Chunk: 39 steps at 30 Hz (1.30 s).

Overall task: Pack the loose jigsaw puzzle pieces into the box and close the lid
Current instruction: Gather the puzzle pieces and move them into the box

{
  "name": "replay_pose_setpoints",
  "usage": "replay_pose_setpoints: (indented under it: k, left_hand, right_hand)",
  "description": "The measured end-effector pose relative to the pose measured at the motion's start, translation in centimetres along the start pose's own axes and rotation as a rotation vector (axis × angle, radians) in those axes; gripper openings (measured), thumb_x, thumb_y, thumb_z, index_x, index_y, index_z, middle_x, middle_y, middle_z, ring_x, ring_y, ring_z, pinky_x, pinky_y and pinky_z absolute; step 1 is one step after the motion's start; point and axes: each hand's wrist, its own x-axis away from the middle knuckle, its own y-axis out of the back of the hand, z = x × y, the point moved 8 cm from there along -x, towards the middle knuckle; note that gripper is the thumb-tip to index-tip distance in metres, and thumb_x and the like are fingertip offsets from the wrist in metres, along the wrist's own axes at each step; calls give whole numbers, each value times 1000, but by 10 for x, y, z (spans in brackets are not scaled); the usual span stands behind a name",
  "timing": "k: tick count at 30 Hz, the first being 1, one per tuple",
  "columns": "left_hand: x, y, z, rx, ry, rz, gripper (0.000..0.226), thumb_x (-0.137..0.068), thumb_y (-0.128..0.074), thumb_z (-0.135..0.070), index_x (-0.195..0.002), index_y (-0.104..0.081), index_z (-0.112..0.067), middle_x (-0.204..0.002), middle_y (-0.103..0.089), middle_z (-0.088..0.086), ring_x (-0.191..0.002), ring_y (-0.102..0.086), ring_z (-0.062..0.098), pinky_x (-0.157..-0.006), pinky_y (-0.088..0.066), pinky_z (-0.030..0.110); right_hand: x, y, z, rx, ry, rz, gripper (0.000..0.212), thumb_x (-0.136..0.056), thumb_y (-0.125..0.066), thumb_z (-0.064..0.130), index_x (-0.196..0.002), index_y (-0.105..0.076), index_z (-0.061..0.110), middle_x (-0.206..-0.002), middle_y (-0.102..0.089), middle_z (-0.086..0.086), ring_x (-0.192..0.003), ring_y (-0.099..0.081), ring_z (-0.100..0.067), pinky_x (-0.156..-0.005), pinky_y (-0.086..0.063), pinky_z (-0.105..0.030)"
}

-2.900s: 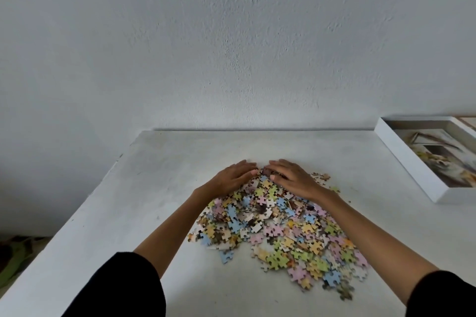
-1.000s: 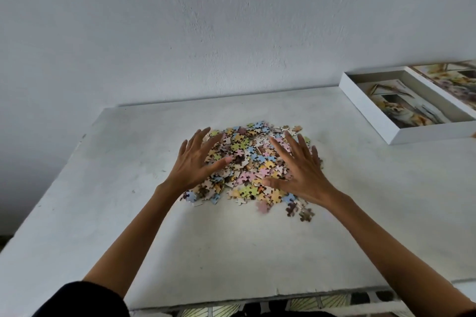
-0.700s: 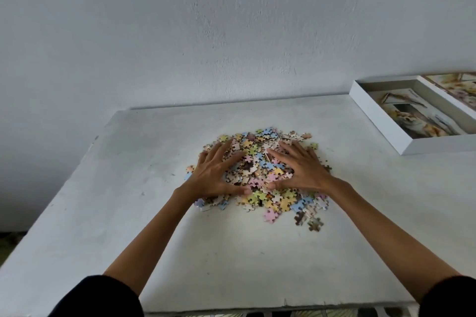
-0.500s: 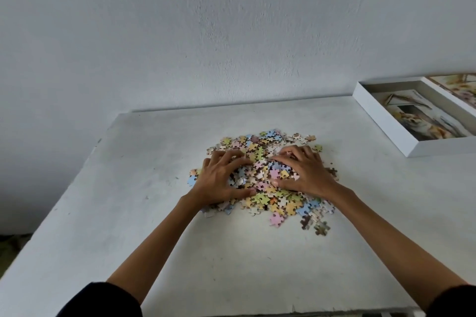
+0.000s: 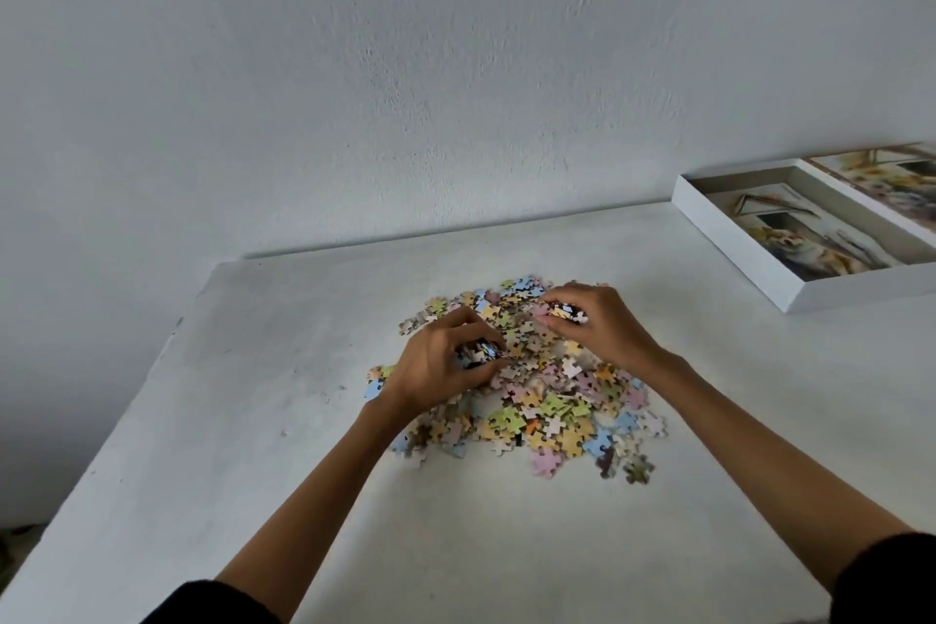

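A heap of pastel jigsaw pieces (image 5: pixel 547 400) lies in the middle of the white table (image 5: pixel 253 370). My left hand (image 5: pixel 440 365) sits on the heap's left side, its fingers curled round a handful of pieces. On the heap's far right, my right hand (image 5: pixel 602 324) grips another handful, fingers curled. The open white box (image 5: pixel 749 243) stands at the table's far right with a printed picture sheet inside. Its lid (image 5: pixel 881 177), printed face up, lies just behind it at the frame edge.
A plain white wall rises right behind the table. The table's left edge runs diagonally at the left, with floor beyond it. A few stray pieces (image 5: pixel 633 466) lie at the heap's near right.
Both hands went from lying flat and spread on the heap to curling their fingers and gathering handfuls of pieces. The heap was raked into a tighter pile.
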Motion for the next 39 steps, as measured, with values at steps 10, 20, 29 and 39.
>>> replay_pose_setpoints:
  k: [10, 20, 29, 39]
  left_hand:
    - [-88, -6, -85, -2, -149, -100, 25, -78, -62, -45, -92, -68, -25, -92, -62, -6, -77, -62, 11, -66, -55, 37]
    - [-237, -58, -179, 57, -203, -200, 24, -77, -66, -39, -92, -69, -20, -91, -62, -3, -79, -61, 14, -70, -52, 37]
    - [-329, -165, -219, 50, -189, -106, 22, -78, -68, -32, -94, -70, -17, -93, -65, 5, -79, -62, 17, -70, -54, 39]
    - [-345, -243, -200, -104, -79, 164, 28, -78, -67, -42, -98, -70, -23, -121, -58, 2, -103, -57, 18, -79, -48, 32]
  right_hand:
    - [-40, 131, -28, -54, 106, -162, 19, -82, -66, 19, -96, -69, 7, -93, -70, -8, -81, -63, -18, -71, -47, -28]
    - [-65, 281, -143, 107, 88, -192, 23, -83, -64, 29, -97, -69, 11, -96, -72, -6, -84, -65, -23, -75, -51, -39]
    - [-83, 302, -257, 143, -39, -78, 23, -82, -62, 36, -95, -68, 18, -99, -72, -4, -90, -65, -21, -79, -52, -44]
    - [-69, 268, -315, 181, -124, 71, 32, -81, -63, 36, -109, -64, 20, -112, -68, -6, -102, -62, -26, -87, -48, -41]
